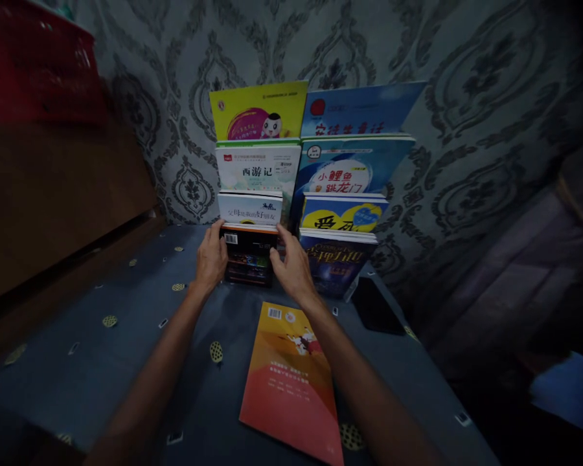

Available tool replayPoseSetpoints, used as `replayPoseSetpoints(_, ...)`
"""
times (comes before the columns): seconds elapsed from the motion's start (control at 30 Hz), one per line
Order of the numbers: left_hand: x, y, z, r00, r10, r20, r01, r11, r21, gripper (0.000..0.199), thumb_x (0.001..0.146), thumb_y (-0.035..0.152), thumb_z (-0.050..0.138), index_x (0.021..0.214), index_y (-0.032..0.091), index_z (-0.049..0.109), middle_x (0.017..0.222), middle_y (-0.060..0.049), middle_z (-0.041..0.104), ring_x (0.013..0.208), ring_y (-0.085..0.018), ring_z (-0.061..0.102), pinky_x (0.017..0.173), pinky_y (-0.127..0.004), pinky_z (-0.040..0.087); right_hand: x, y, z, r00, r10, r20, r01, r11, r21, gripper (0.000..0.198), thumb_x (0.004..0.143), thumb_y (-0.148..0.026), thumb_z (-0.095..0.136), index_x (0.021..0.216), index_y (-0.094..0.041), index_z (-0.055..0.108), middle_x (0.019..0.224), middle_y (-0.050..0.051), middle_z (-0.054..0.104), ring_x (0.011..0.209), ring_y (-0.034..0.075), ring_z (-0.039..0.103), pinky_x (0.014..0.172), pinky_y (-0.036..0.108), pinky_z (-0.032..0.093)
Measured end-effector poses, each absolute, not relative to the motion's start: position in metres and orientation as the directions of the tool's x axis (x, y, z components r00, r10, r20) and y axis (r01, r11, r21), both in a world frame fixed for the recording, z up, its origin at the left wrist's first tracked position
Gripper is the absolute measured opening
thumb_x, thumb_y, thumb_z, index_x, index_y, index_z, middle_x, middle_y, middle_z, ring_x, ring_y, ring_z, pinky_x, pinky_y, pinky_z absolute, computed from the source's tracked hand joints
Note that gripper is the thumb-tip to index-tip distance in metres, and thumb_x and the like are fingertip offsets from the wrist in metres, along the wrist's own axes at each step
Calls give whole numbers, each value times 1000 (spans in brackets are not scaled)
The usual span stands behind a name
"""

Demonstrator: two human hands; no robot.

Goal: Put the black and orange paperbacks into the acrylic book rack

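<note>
The left hand (211, 259) and right hand (291, 268) clasp the side edges of a dark book (249, 257) standing lowest in the left tier of displayed books; an orange book (291, 378) lies on the blue cloth (126, 336) beneath the forearms

- I see an orange book (291, 378) lying flat at lower centre on the blue patterned cloth (126, 336).
- I see a dark phone (376, 307) just right of centre.
- I see a red crate (34, 61) at upper left, above a wooden board (53, 194).
- Patterned wallpaper (466, 97) fills the top.
</note>
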State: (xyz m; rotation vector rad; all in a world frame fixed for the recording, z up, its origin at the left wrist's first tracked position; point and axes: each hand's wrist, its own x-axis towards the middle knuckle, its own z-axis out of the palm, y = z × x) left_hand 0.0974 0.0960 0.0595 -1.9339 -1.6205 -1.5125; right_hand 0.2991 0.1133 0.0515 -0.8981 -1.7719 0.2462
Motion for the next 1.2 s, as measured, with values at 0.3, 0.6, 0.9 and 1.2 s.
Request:
replayPoseSetpoints(0.3,99,95,59,-130,615,778,830,-362,425,44,96,15,37,138,19,48,132,-13,62,126,-26,58,108,-46,47,295,108,56,-132,672,728,542,664,-515,55,90,-23,45,145,-15,45,128,18,61,121,32,60,105,50,51)
replayPoseSetpoints(0.6,98,96,58,-131,629,766,825,-359,436,44,95,15,37,138,19,47,133,-13,61,126,-26,58,108,-46,47,296,106,57,-152,669,727,545,671,-503,56,91,-24,46,146,-14,42,135,20,58,127,33,56,108,54,48)
replayPoseSetpoints(0.9,89,89,58,-89,655,750,798,-404,447,55,93,15,41,147,23,38,136,-12,60,122,-26,60,103,-46,51,307,90,63,-180,670,720,456,706,-543,59,92,-24,47,150,-19,40,142,18,56,125,30,59,98,52,56)
replayPoseSetpoints(1.2,93,45,24,-105,679,726,802,-374,466,58,86,15,51,143,17,40,136,-15,52,130,-28,50,109,-48,45,378,37,12,-268,769,580,575,611,-545,40,92,-23,48,130,-21,60,119,11,72,109,27,68,94,47,57)
